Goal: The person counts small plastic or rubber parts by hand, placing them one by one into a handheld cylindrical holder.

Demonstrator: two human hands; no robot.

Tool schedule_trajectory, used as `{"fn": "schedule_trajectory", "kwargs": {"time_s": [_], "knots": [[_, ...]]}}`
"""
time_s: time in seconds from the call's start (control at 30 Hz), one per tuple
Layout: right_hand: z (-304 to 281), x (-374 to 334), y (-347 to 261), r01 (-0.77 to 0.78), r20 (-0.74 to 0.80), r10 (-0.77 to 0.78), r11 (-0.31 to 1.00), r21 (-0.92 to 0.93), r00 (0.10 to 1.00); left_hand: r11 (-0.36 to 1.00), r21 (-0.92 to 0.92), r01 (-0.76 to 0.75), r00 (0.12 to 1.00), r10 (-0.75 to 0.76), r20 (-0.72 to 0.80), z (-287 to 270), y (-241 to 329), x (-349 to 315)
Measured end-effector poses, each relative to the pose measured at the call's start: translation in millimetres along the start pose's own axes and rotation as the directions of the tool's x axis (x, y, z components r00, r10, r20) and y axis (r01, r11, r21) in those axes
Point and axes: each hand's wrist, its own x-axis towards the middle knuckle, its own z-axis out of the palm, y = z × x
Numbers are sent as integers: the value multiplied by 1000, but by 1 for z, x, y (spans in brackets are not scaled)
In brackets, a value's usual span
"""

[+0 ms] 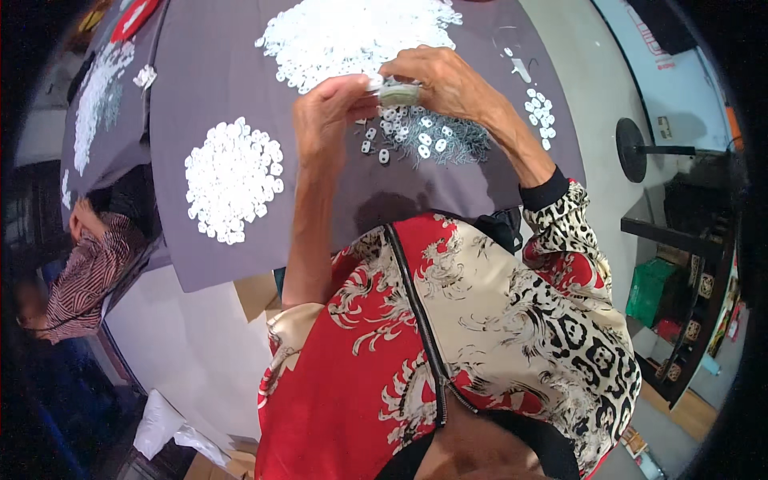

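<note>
My left hand [324, 112] is raised over the table, its thumb and fingers pinched on a small white plastic piece [374, 82]. Meeting it fingertip to fingertip, my right hand [448, 80] is closed, with a pale greenish thing [400, 95] at its fingers; whether that is a small roll or a wrapping on a finger I cannot tell. Just below both hands lies a pile of thin grey metal pins or screws [460, 142], with several white oval two-hole pieces [425, 150] scattered on it. Beyond the hands spreads a large heap of white pieces [352, 36].
A round white heap [234, 180] lies to the left, and a small white cluster [540, 118] to the right, on the grey tablecloth [320, 256]. Another person's sleeve [88, 276] shows at far left beside more piles. A black stand [632, 150] is at right.
</note>
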Motion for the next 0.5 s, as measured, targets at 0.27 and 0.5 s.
{"fn": "schedule_trajectory", "kwargs": {"time_s": [0.27, 0.5], "knots": [[36, -46, 21, -297, 172, 278, 950, 96, 945, 843, 521, 132, 871, 152, -468, -98, -3, -30], [52, -63, 16, -292, 199, 267, 950, 110, 943, 391, 890, 233, 859, 346, -377, -134, -17, -46]]}}
